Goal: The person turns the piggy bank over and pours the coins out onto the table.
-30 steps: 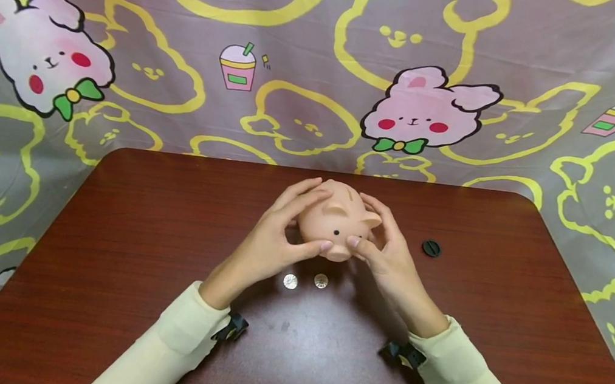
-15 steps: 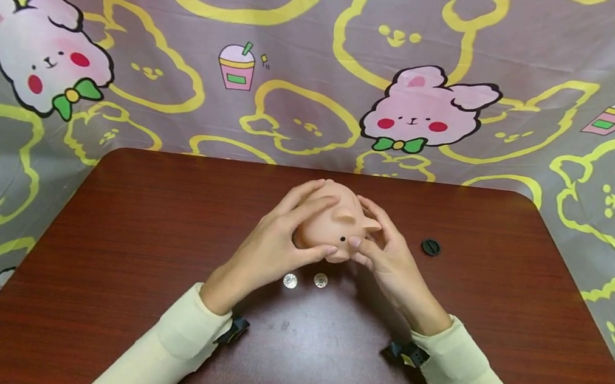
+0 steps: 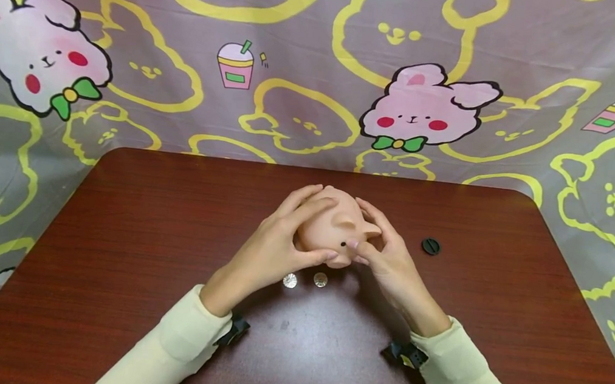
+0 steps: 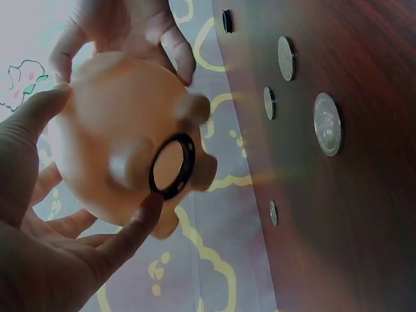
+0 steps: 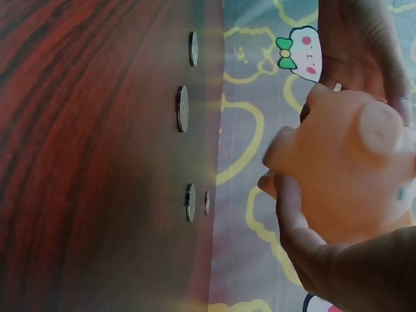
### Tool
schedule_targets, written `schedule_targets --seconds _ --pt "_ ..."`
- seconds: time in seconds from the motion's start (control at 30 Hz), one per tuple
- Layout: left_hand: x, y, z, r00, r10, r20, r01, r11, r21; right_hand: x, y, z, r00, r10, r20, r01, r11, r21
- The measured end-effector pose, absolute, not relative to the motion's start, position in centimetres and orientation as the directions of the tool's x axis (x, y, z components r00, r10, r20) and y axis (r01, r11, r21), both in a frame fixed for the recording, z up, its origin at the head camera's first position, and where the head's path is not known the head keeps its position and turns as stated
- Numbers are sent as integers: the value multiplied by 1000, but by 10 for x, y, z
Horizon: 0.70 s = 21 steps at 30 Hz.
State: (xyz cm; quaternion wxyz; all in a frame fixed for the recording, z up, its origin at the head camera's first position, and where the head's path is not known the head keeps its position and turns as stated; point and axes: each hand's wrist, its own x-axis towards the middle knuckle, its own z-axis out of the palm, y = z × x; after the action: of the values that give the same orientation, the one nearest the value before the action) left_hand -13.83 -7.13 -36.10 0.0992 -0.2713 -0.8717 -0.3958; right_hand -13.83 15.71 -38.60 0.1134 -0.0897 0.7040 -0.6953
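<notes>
A peach piggy bank (image 3: 332,224) is held off the table between both hands, its snout towards me. My left hand (image 3: 271,231) grips its left side, thumb near the snout and fingers spread over the back. From the right, my right hand (image 3: 390,248) grips it, thumb beside the eye. The left wrist view shows its underside, where a black ring (image 4: 154,177) surrounds a round opening; a left fingertip touches the ring's edge. Below lie two coins in the head view, a left coin (image 3: 290,281) and a right coin (image 3: 320,280); the wrist views show several.
A round black plug (image 3: 431,246) lies on the brown wooden table (image 3: 145,232), to the right of my right hand. A patterned cloth (image 3: 308,64) with cartoon animals hangs behind the table and along its sides.
The piggy bank has turned in my hands, its face swinging rightward and one eye passing out of sight. Its top slot no longer shows. Hands and bank sit slightly lower; coins and plug stay put.
</notes>
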Motion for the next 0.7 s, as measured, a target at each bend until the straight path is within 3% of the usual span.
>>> schedule_targets --seconds 0.13,0.47,0.7 --pt "-138 -73 -360 -867 366 337 490 511 706 -137 157 -386 -956 -293 -14 3 37 -999" --pt "-139 -75 -359 -899 326 292 415 428 803 -137 155 -385 -930 -369 4 47 -130 -990" --pt "-138 -75 -362 -915 334 228 341 334 878 -137 151 -388 -941 -339 28 41 -197 -980"
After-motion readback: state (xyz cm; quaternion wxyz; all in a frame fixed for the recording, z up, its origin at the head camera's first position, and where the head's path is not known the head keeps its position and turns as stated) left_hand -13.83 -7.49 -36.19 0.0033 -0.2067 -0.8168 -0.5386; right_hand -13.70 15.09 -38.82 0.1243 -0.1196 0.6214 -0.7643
